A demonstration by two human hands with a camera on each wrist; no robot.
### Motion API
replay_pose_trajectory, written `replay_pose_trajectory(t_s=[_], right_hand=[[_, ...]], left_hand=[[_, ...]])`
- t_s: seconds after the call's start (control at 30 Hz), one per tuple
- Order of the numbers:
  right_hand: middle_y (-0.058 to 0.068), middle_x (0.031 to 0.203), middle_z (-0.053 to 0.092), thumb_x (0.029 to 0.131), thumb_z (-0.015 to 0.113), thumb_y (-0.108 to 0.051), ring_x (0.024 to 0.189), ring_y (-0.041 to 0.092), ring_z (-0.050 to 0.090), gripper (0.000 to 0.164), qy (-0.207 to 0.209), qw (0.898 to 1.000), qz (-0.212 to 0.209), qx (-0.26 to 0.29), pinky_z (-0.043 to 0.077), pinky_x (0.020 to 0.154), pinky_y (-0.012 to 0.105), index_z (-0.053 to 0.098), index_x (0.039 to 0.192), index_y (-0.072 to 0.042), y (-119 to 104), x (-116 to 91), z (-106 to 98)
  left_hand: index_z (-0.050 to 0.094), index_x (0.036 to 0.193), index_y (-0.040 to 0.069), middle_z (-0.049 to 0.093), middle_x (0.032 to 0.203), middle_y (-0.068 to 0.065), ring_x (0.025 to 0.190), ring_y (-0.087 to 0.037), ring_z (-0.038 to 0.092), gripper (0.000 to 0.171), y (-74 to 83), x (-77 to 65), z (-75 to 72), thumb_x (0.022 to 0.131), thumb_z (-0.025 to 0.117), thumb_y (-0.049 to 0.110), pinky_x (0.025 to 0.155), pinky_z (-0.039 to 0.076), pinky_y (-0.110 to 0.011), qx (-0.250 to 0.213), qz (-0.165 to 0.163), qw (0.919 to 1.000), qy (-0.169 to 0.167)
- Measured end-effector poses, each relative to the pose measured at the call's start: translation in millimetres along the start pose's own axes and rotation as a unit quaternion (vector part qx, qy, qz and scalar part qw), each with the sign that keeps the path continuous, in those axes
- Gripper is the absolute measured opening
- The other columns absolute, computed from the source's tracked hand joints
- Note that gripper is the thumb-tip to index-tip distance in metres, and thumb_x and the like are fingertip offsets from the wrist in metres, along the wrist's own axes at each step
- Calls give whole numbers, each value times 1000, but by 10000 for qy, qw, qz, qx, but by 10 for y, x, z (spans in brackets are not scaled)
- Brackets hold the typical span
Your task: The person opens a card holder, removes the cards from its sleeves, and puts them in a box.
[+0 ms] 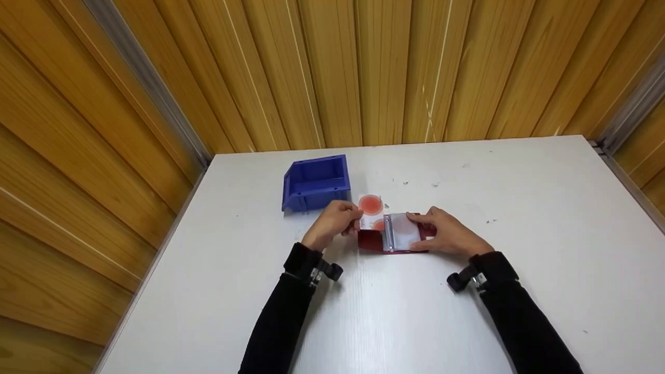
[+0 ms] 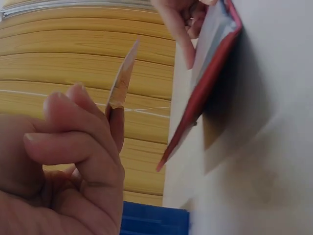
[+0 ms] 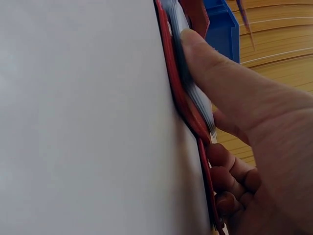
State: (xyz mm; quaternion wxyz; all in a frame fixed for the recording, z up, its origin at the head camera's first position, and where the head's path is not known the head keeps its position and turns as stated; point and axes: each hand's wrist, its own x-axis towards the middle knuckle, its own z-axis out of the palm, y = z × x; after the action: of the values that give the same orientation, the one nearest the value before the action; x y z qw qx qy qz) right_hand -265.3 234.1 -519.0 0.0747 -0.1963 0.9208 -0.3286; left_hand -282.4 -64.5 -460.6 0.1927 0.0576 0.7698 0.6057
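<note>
Card (image 1: 371,212) between curled left fingers (image 1: 353,213)

A blue bin (image 1: 313,201) sits on a white table (image 1: 208,301); behind stands a wooden wall (image 1: 382,72) with a grey post (image 1: 147,78) at its left.

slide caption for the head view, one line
Left hand pinches a red-circled card while the right hand holds an open red card holder near a blue bin.

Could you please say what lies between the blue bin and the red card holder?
In the head view, the left hand and the card it pinches.
</note>
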Motion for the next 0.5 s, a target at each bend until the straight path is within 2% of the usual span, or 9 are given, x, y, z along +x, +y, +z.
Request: replay_pose_trajectory(t_s=[0.13,0.33,0.5], right_hand=[[7,100,49,80,89,-41,92,19,44,81,-41,10000,16,22,37,81,31,55,150,-15,-18,-1,5],[7,100,48,80,89,-41,93,20,44,80,-29,9999,105,52,37,80,31,56,149,-16,-35,-16,-7],[7,100,47,81,89,-41,94,20,44,81,-61,9998,197,71,37,80,32,55,150,-17,-38,-17,-10]], left_hand=[[62,87,4,57,67,-2,54,-9,49,19,170,2,-200,104,57,10,51,37,-20,-148,149,9996,188],[64,91,3,55,68,1,57,-8,49,18,422,85,-606,105,57,12,55,40,-21,-51,220,9958,889],[61,86,2,52,63,3,53,-7,45,19,444,168,-954,103,54,9,52,36,-20,189,194,9905,1347]])
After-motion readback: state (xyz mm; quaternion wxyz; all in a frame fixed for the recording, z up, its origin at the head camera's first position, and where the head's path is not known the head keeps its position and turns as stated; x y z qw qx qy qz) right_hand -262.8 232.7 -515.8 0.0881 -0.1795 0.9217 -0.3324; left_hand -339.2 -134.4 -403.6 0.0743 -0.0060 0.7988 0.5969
